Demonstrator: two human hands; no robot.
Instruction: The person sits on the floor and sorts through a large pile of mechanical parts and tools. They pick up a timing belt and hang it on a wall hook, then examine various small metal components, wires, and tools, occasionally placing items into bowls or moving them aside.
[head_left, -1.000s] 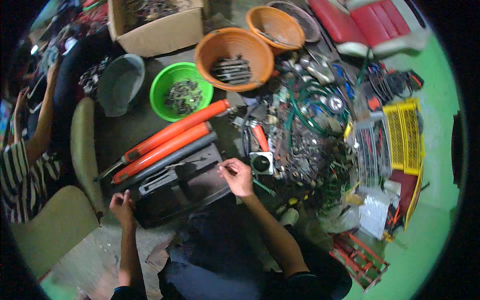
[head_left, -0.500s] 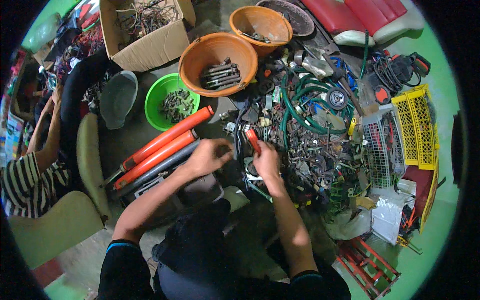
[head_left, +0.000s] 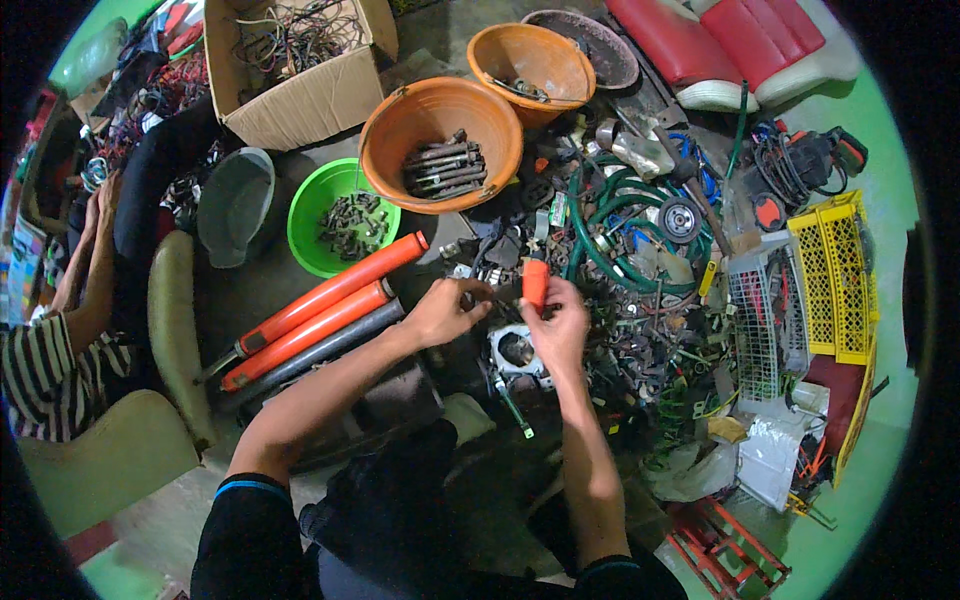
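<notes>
Right hand (head_left: 560, 330) is clenched around an orange-handled tool (head_left: 535, 283), handle sticking up out of the fist, over the middle of the scrap pile. Left hand (head_left: 447, 310) is just beside it, fingertips pinched at the tool's dark working end; whether they grip a separate small part is too small to tell. The two hands nearly touch, above a grey metal housing with a round hole (head_left: 517, 350) that lies on the floor between the forearms.

Around: two orange cylinders (head_left: 320, 305) and a dark grey one lie side by side, tilted, left of the left hand. Green bowl (head_left: 312, 222) holds small dark metal bits. Large orange basin (head_left: 440, 105) behind it holds big bolts; a smaller orange basin (head_left: 530, 55) sits further back. Cardboard box (head_left: 300, 105) at the upper left is full of wires. Grey bucket (head_left: 235, 205) is left of the green bowl. Green hose coil (head_left: 600, 250) lies in the mixed metal scrap right of the hands. Yellow plastic crate (head_left: 835, 275) and a white wire basket (head_left: 765, 320) stand at the right. Another person in a striped sleeve (head_left: 45, 370) sits at the far left.
</notes>
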